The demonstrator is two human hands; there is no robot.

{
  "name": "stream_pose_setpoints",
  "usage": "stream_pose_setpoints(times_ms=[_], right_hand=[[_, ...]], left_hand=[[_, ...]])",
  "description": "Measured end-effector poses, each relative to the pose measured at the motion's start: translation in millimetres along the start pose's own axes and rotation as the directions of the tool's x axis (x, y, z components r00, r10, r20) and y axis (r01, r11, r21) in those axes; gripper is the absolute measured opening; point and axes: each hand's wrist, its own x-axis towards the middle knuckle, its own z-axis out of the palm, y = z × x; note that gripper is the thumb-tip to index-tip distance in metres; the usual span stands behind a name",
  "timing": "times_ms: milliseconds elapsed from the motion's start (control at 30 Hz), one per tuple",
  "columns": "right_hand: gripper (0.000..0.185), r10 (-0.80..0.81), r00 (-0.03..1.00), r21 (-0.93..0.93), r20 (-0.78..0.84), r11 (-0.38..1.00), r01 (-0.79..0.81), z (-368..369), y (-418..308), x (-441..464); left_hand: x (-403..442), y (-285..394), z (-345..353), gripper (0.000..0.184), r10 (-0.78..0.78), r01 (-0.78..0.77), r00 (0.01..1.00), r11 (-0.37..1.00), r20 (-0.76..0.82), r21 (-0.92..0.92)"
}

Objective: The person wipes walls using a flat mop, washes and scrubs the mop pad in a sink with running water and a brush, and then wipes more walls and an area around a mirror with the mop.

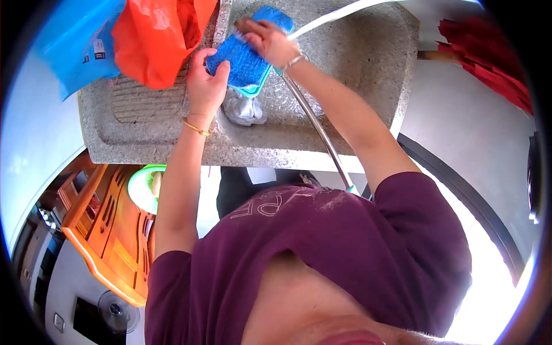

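A flat mop [238, 62] with a wet blue pad and a turquoise base is held tilted over the stone sink [368, 69]. My left hand [208, 80] grips its left edge, thumb on the blue pad. Its metal pole [319, 129] slants down to the right, toward my body. My right hand [273, 45] lies over the upper part of the pad, closed around a small brown object [248, 25] that looks like a brush; motion blurs it. A grey, crumpled wet bundle [244, 109] sits in the basin just under the mop head.
Red [158, 43] and blue [80, 46] plastic bags stand at the sink's left, by a ribbed washboard [146, 98]. A white hose [345, 10] arches over the basin. An orange wooden chair [118, 236] and a green basin [144, 187] are lower left. Dark red cloth strips [486, 60] hang right.
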Motion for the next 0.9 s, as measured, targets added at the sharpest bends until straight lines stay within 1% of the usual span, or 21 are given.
stream_pose_setpoints(times_ms=[67,133,167,200,233,300,333,367,400,433,467,533,567,600,633,700,733,767,800,833,900], right_hand=[[0.043,0.039,0.999,-0.065,-0.004,0.997,-0.039,16,33,15],[0.043,0.225,0.955,-0.142,0.195,0.970,-0.200,10,53,35],[0.043,0.222,0.957,-0.134,0.189,0.971,-0.199,10,63,39],[0.043,0.314,0.929,-0.202,0.196,0.940,-0.275,8,72,46],[0.043,0.410,0.890,-0.269,0.197,0.896,-0.354,6,79,47],[0.044,0.485,0.843,-0.205,0.232,0.872,-0.445,-6,95,35],[0.044,0.482,0.868,-0.433,0.120,0.812,-0.392,5,128,19],[0.044,0.600,0.796,-0.436,0.075,0.738,-0.515,-23,116,3],[0.045,0.612,0.787,-0.486,0.084,0.714,-0.504,-32,129,-16],[0.047,0.678,0.732,-0.492,0.066,0.660,-0.567,-44,138,-31],[0.048,0.717,0.636,-0.468,0.287,0.684,-0.560,-64,154,-39],[0.052,0.704,0.630,-0.359,0.328,0.710,-0.606,-122,122,-58],[0.052,0.706,0.646,-0.360,0.289,0.706,-0.611,-143,107,-64],[0.054,0.615,0.783,-0.380,0.092,0.749,-0.543,-161,94,-69],[0.057,0.478,0.872,-0.418,-0.101,0.775,-0.473,-180,83,-69],[0.056,0.158,0.958,-0.499,-0.238,0.826,-0.260,-237,30,-51],[0.059,0.003,0.957,-0.550,-0.291,0.817,-0.170,-266,-3,-40],[0.061,-0.135,0.955,-0.644,-0.264,0.762,-0.070,-291,-16,-27],[0.064,-0.140,0.962,-0.732,-0.234,0.676,-0.080,-314,-40,-16],[0.067,-0.223,0.949,-0.772,-0.225,0.635,-0.033,-331,-48,-4],[0.068,-0.187,0.965,-0.856,-0.186,0.514,-0.066,-360,-62,17]], left_hand=[[-2,2,-1,0.030,-0.024,0.024,1.000,0.999,0.007,-0.022],[-4,8,0,0.028,-0.094,0.097,0.995,0.980,0.029,-0.175],[-3,10,-2,0.028,-0.103,0.106,0.994,0.988,0.034,-0.109],[-2,18,-2,0.028,-0.089,0.091,0.996,0.990,0.026,-0.104],[-6,28,-3,0.028,-0.171,0.172,0.985,0.975,0.020,-0.143],[-5,32,-4,0.030,-0.260,0.252,0.966,0.947,-0.014,-0.201],[-4,28,-5,0.029,-0.266,0.257,0.964,0.940,-0.013,-0.224],[-4,25,-8,0.028,-0.271,0.262,0.963,0.933,-0.001,-0.246],[-4,24,-10,0.027,-0.279,0.276,0.960,0.918,0.031,-0.285],[-3,24,-11,0.026,-0.286,0.291,0.956,0.900,0.064,-0.324],[-2,22,-11,0.025,-0.275,0.281,0.959,0.898,0.068,-0.338],[-1,18,-10,0.024,-0.226,0.240,0.971,0.898,0.083,-0.368],[-1,16,-10,0.024,-0.224,0.242,0.970,0.905,0.093,-0.349],[0,18,-10,0.023,-0.222,0.243,0.970,0.913,0.101,-0.327],[1,19,-9,0.023,-0.188,0.214,0.976,0.915,0.109,-0.342],[-1,24,-7,0.022,-0.235,0.259,0.965,0.923,0.116,-0.285],[-1,22,-7,0.022,-0.220,0.248,0.967,0.925,0.128,-0.287],[0,18,-6,0.023,-0.207,0.237,0.969,0.935,0.134,-0.263],[1,16,-6,0.024,-0.195,0.224,0.971,0.944,0.137,-0.241],[1,15,-6,0.024,-0.186,0.216,0.972,0.945,0.142,-0.244],[1,16,-7,0.027,-0.167,0.200,0.972,0.958,0.162,-0.207]])
